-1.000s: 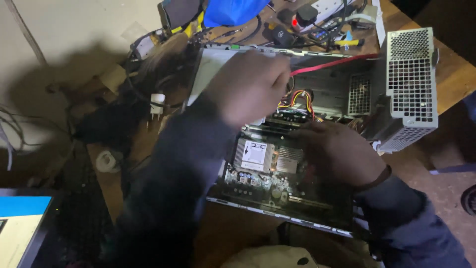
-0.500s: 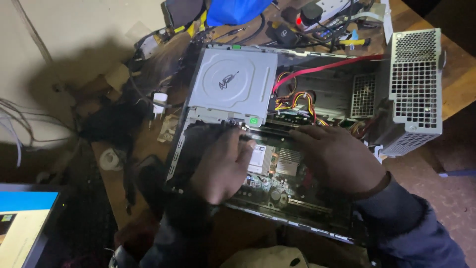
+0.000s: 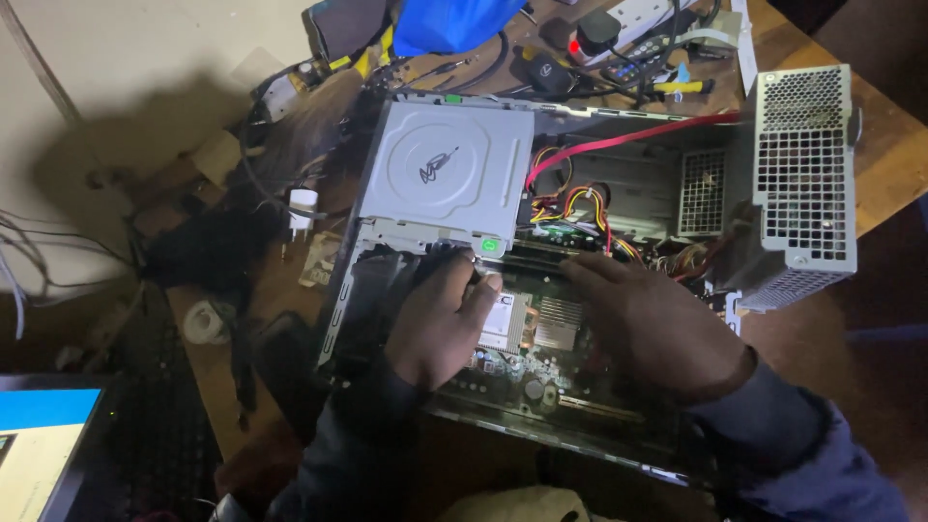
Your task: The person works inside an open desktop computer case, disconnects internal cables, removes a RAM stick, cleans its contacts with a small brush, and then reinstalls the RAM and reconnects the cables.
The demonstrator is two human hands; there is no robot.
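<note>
1. Screen (image 3: 43, 449), lit blue and white, is sitting at the lower left corner of the view, well apart from the hands.
2. White plug adapter (image 3: 303, 205) is lying on the wooden table (image 3: 899, 155), just beside the left edge of the open computer case (image 3: 619, 454).
3. Silver optical drive (image 3: 447, 174) is occupying the far left corner of the case, its flat top facing up.
4. Left hand (image 3: 440, 324) is resting inside the case at the near edge of the drive, fingers curled together and pressing down; whether anything is clamped in them cannot be told.
5. Motherboard (image 3: 522, 362), with a small silver heat sink (image 3: 559, 322), is lying in the near middle of the case, between the two hands.
6. Right hand (image 3: 652, 329) is lying palm down on the motherboard, fingers spread slightly apart, gripping nothing visible.
7. Red cable (image 3: 628, 140) is running along the far edge of the case.
8. Grey perforated power supply (image 3: 804, 184) is standing at the right edge of the case.
</note>
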